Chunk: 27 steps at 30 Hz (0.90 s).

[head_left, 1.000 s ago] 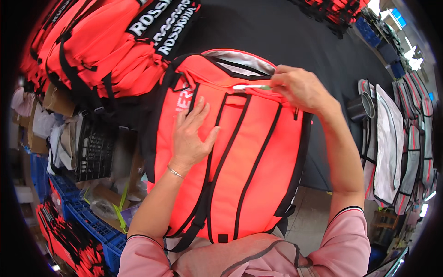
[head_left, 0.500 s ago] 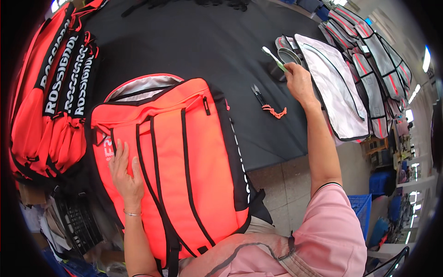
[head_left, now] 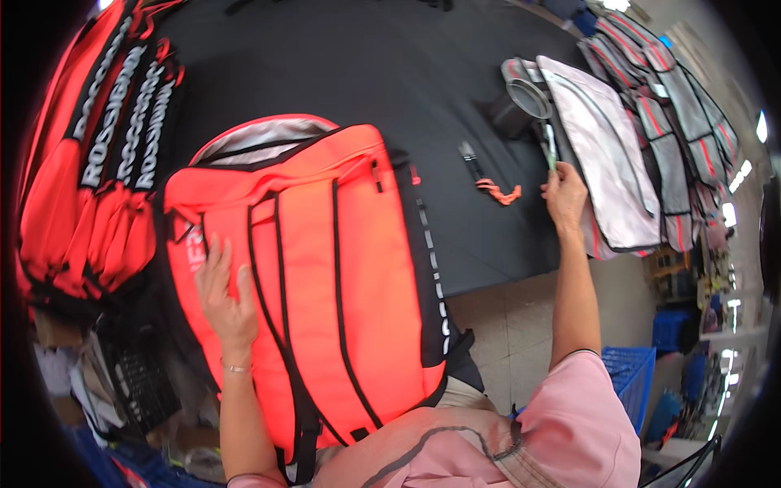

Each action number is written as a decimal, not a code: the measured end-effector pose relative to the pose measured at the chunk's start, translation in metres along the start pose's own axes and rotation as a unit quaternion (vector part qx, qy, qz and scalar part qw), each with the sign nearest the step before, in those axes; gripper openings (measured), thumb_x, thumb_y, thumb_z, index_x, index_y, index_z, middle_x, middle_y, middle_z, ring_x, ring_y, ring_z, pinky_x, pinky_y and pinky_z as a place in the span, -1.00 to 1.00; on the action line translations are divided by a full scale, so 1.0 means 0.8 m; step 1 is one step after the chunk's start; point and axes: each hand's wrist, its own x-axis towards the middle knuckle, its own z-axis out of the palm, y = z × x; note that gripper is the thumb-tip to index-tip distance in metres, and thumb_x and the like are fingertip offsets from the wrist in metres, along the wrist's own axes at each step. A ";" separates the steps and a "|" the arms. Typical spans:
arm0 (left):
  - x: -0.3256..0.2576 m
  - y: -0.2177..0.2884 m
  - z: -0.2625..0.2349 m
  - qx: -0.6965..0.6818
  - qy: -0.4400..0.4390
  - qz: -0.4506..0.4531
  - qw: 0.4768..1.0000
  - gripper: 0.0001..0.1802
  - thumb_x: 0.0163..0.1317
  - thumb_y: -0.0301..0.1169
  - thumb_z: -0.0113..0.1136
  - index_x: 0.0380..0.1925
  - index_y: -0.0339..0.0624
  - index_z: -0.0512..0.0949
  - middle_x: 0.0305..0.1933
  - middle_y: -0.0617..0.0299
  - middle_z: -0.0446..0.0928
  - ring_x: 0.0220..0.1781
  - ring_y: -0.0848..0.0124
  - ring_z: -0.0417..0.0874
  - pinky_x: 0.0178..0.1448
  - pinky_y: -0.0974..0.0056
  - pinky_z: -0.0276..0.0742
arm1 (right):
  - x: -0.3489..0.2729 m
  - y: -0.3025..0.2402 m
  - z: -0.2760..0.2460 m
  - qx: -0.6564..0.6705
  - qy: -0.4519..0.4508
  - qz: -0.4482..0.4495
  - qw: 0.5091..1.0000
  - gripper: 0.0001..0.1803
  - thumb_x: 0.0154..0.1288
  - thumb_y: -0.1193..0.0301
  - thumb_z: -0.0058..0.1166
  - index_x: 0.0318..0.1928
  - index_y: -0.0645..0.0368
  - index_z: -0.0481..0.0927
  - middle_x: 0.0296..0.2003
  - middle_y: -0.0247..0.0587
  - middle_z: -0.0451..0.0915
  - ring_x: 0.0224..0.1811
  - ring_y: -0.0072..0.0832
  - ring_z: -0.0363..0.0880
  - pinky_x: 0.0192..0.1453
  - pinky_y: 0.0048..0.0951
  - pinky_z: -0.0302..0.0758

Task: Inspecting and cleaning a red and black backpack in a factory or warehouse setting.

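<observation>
A bright orange-red backpack [head_left: 313,244] with black-edged straps lies in front of me, its far end gaping to show a pale lining. My left hand [head_left: 224,297] rests flat on the bag's left side, fingers spread and holding nothing. On the right, my right hand [head_left: 563,195] grips a toothbrush [head_left: 551,150] by its pale green handle. The brush points away from me, its head beside a dark cup [head_left: 514,114] with a grey rim. What the cup holds cannot be made out. Small thread snips [head_left: 469,159] with an orange cord lie between the bag and my right hand.
Several red and black bags [head_left: 106,163] stand stacked at the left. A flat pale fabric panel [head_left: 602,154] lies right of the cup, with several grey bag pieces [head_left: 683,122] beyond. A blue crate [head_left: 630,374] sits below the table [head_left: 366,77], near my right arm.
My right hand has come down and to the right with the toothbrush, which has turned from slanting left to nearly straight ahead. My left hand stays on the backpack. The view has shifted slightly.
</observation>
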 end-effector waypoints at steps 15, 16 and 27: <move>0.001 0.009 -0.009 -0.043 0.066 -0.022 0.997 -0.54 0.29 -0.46 0.19 0.21 -0.19 0.52 0.36 0.04 0.44 0.30 0.11 0.46 0.37 0.12 0.31 | -0.031 -0.072 0.005 -0.105 -0.036 -0.137 0.984 -0.62 0.32 0.35 0.16 0.07 0.31 0.59 -0.11 0.06 0.64 -0.10 -0.15 0.63 0.01 -0.21 0.52; 0.002 0.011 -0.009 -0.073 0.110 -0.027 0.991 -0.53 0.29 -0.47 0.18 0.23 -0.18 0.51 0.35 0.02 0.44 0.30 0.11 0.45 0.38 0.11 0.30 | -0.044 -0.088 0.003 -0.037 -0.069 -0.115 0.990 -0.63 0.33 0.36 0.16 0.07 0.31 0.59 -0.13 0.03 0.65 -0.14 -0.22 0.64 -0.02 -0.26 0.53; -0.035 -0.046 -0.092 0.181 0.060 -0.162 0.968 -0.14 0.11 -0.12 0.42 0.35 -0.23 0.27 0.31 -0.11 0.38 0.38 -0.02 0.35 0.39 0.02 0.28 | -0.158 -0.217 0.047 0.076 -0.377 -0.068 0.921 -0.43 0.36 0.02 0.12 -0.37 0.40 0.55 -0.60 0.03 0.53 -0.52 -0.24 0.59 -0.36 -0.26 0.47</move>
